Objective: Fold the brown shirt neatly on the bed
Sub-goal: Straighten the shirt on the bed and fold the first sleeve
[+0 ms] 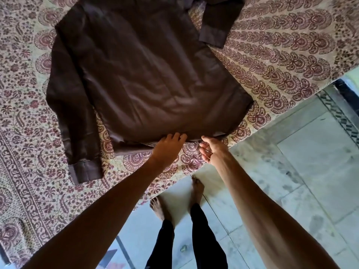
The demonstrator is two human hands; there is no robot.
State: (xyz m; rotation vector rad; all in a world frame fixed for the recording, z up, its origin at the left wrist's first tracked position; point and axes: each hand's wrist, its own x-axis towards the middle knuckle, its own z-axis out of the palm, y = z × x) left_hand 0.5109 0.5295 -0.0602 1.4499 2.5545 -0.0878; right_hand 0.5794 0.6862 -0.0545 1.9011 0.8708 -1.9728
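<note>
Two bare hands meet at the near hem of the brown shirt (pixel 139 74), which lies spread flat on the bed (pixel 281 51), hem toward the person. The left hand (pixel 169 146) rests palm down on the hem, fingers on the cloth; whether its grip has closed on the fabric cannot be told. The right hand (pixel 211 150) sits just beside it at the hem, fingers loosely curled and spread, its grip released, holding nothing that shows. One long sleeve (pixel 75 121) runs down the shirt's left side, its cuff lying on the patterned bedspread (pixel 29 152). The other sleeve (pixel 219 22) lies apart at the upper right, bent, cuff pointing down. Nothing else lies on the bedspread near the shirt. The collar end is cut off by the top edge. Below the bed's edge, pale floor tiles (pixel 310 171) show, with the person's bare feet (pixel 196 189) and dark trouser legs (pixel 206 239)
</note>
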